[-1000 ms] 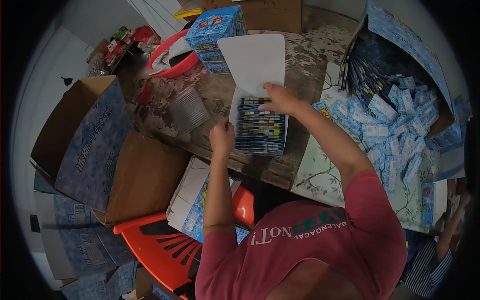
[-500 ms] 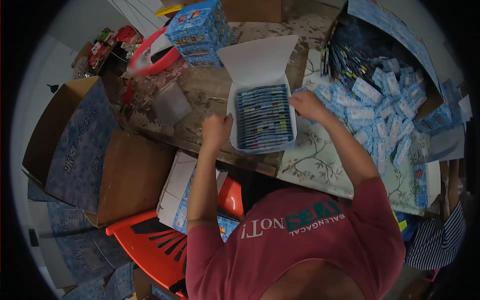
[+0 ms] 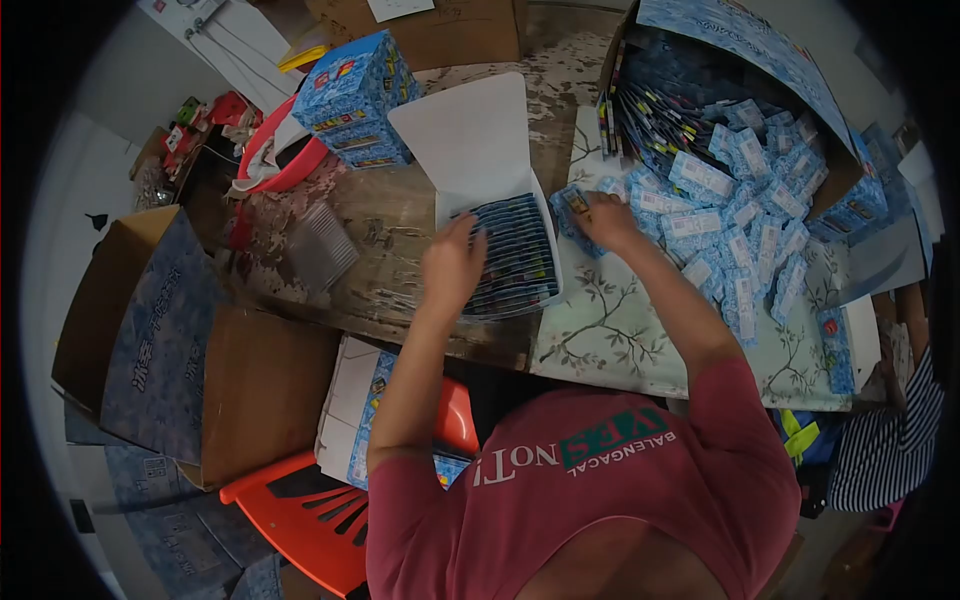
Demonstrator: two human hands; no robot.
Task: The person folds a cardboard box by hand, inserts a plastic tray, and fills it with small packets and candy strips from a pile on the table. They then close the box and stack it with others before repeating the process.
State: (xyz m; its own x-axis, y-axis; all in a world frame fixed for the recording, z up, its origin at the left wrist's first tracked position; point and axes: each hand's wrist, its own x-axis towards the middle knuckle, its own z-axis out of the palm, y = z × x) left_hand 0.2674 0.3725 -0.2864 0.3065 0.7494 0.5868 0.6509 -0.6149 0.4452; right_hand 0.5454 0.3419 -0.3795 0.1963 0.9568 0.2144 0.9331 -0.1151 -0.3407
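An open white-lined box [image 3: 460,110] stands at the middle of the table, its lid up and tilted back. Inside it, thin dark packets [image 3: 515,250] are packed in a row. My left hand [image 3: 453,265] reaches over the box's left side, fingers apart on the packets' left ends. Just right of the box, my right hand [image 3: 607,222] grips a small blue packet [image 3: 570,207] over the flowered cloth.
Blue packets [image 3: 695,222] lie heaped at the right, spilling from a big tipped carton [image 3: 740,30]. Stacked blue boxes [image 3: 350,95] stand behind left, near a red basket [image 3: 290,172]. A clear plastic tray [image 3: 325,247] lies left; brown cartons [image 3: 265,385] stand beside a red chair [image 3: 300,530].
My left hand has moved from beside the box onto its packets. My right hand has come away from the box's right edge with a blue packet. The view has shifted slightly.
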